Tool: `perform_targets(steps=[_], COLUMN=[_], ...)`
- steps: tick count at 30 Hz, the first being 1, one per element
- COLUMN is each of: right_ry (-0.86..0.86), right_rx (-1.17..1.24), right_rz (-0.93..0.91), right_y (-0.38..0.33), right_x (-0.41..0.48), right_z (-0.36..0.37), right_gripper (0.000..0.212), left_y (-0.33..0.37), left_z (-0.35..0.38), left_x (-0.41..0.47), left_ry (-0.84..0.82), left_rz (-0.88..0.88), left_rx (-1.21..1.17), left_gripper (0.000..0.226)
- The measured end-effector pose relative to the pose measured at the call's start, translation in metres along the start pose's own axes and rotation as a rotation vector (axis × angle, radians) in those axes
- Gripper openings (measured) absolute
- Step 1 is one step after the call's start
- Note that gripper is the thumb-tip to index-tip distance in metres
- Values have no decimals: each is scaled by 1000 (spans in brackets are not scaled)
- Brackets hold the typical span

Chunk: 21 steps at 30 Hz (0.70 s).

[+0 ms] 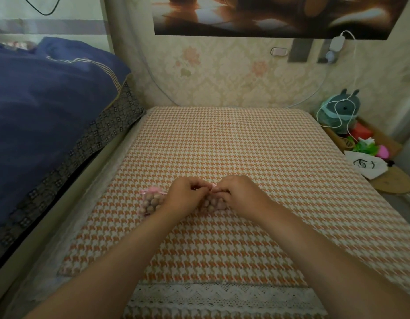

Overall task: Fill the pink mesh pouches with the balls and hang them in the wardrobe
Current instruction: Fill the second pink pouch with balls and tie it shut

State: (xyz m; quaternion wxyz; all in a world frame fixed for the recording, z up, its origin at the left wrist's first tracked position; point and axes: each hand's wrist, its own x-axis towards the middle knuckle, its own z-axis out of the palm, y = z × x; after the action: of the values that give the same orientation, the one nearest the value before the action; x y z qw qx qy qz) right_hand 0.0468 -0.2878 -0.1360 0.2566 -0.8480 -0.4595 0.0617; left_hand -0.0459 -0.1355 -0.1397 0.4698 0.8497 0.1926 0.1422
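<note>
Two pink mesh pouches full of small tan balls lie on the orange houndstooth cushion. The left pouch rests alone, its pink ribbon drawn at the top, just left of my left hand. The second pouch sits between my hands and is partly hidden by them. My left hand and my right hand both pinch the pink ribbon at that pouch's neck, fingertips nearly touching.
A dark blue quilt covers the bed on the left. At the right edge stand a plush toy, a white charger cable, a white cloth bag and small toys. The wallpapered wall is behind the cushion. No wardrobe is in view.
</note>
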Motion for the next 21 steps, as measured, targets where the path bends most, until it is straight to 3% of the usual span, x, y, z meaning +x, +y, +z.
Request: perform_targets(steps=[6, 10, 15, 21], right_ry=[123, 171, 181, 178], right_rx=[-289, -425, -339, -28], right_rz=[-66, -183, -252, -71], right_y=[-3, -3, -2, 2], right_x=[-2, -2, 0, 3], right_z=[-10, -12, -8, -5], right_gripper=[19, 19, 5, 5], left_y=[-2, 3, 2, -4], left_z=[13, 17, 14, 10], left_x=[2, 2, 2, 4], left_ry=[94, 94, 66, -6], left_rz=[59, 27, 49, 87], left_rx=[110, 34, -9, -18], left_gripper=[11, 18, 30, 37])
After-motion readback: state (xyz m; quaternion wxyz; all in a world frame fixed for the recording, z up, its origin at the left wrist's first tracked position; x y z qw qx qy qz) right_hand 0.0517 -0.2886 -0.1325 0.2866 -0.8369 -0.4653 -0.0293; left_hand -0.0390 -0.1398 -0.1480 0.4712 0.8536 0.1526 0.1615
